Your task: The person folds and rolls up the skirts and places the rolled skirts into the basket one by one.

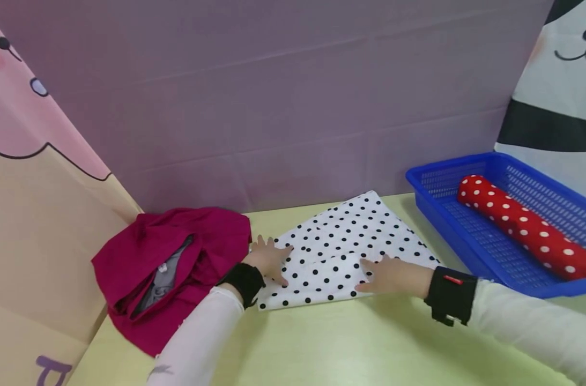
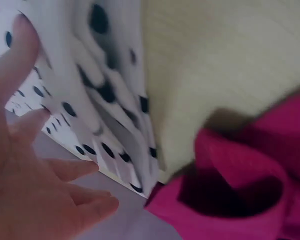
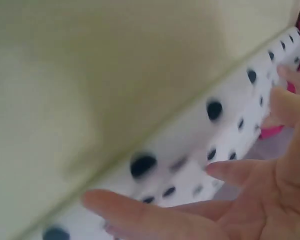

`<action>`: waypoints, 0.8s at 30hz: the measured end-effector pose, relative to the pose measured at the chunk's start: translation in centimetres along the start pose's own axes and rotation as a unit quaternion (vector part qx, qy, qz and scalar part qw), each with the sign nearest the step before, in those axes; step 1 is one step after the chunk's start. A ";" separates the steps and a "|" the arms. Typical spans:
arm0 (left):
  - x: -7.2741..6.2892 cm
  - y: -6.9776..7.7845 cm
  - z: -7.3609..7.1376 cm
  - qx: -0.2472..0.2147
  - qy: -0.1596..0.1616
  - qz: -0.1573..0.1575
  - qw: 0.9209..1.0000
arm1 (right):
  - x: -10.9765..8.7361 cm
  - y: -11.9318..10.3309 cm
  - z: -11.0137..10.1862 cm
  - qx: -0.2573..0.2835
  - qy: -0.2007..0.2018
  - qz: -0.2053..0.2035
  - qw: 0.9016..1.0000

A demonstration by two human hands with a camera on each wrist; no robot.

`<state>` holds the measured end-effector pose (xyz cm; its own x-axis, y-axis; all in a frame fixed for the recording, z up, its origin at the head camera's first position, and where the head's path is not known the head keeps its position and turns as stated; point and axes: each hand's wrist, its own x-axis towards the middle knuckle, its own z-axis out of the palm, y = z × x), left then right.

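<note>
A white cloth with black dots lies on the pale table, with a fold along its near side. My left hand is at the cloth's left side, its fingers spread; the left wrist view shows the thumb and fingers over small wrinkles in the dotted cloth. At the near right part of the cloth is my right hand, fingers extended and apart. In the right wrist view its fingers lie along the folded edge. Neither hand grips the fabric. Whether every fingertip touches it, I cannot tell.
A crumpled magenta cloth item with a grey inside lies just left of the dotted cloth. To the right stands a blue plastic basket holding a rolled red cloth with white dots. A purple-grey fabric backdrop rises behind the table.
</note>
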<state>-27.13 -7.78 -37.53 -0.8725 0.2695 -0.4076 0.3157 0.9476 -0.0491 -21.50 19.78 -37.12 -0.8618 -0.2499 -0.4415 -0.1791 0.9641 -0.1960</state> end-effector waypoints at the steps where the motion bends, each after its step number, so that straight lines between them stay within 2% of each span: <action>1: 0.1 -0.1 0.0 -0.009 -0.006 -0.001 1.000 | -0.1 -0.3 0.2 0.005 -0.008 -0.005 1.000; 6: 0.1 -0.4 0.1 -0.038 -0.027 -0.005 0.999 | 0.0 -1.1 0.7 0.004 -0.015 -0.006 1.000; 8: -0.1 -0.5 0.2 -0.034 -0.027 -0.005 0.999 | 0.1 -1.0 0.6 0.005 -0.014 -0.005 1.000; 12: -0.7 -0.3 0.3 -0.015 -0.027 -0.003 1.000 | 0.6 -0.4 0.5 0.011 -0.003 -0.019 1.000; 18: -1.4 1.1 0.4 0.015 -0.039 -0.010 0.999 | 1.5 1.3 0.1 -0.004 0.025 -0.071 0.997; 24: -2.2 2.5 0.3 0.060 -0.053 -0.006 0.997 | 2.9 3.0 -0.7 -0.001 0.021 -0.094 0.995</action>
<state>-24.31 -6.09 -37.07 -0.8346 0.2318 -0.4997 0.3522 0.9221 -0.1604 -24.87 22.02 -38.42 -0.8323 -0.4217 -0.3599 -0.3397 0.9009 -0.2700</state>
